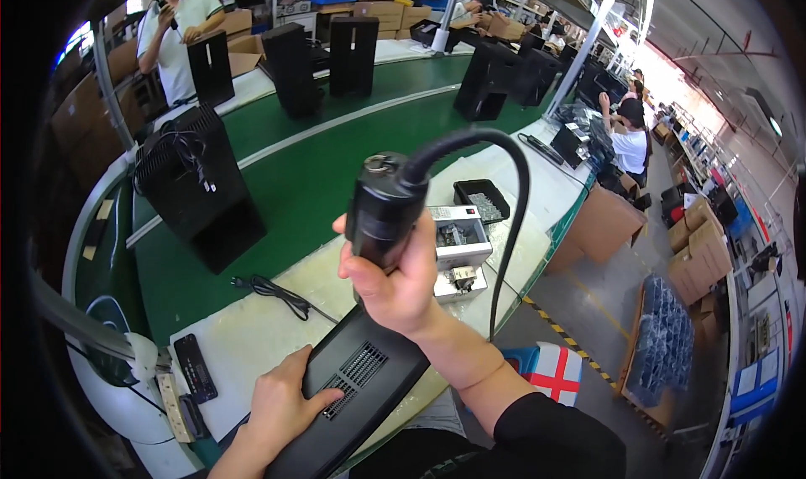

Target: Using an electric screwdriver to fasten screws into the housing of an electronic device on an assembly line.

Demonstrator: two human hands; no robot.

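My right hand (399, 290) is wrapped round a black electric screwdriver (379, 214), held up above the bench with its cable end on top. The thick cable arches over to the right and hangs down; the tool's tip is hidden behind my hand. Below, a long black housing (378, 399) with two patches of vent slots lies slanted across the bench edge. My left hand (281, 403) grips its left side, the thumb lying on top by the vents and the fingers along the edge. Beyond the housing, a coiled black power cord (281, 293) rests on the bench.
A screw feeder (457, 248) and a black tray (483, 200) of small parts stand right of the tool. Black tower-shaped units (197, 189) stand on the green conveyor (336, 160). A power strip (174, 408) lies at left. Other people work farther off.
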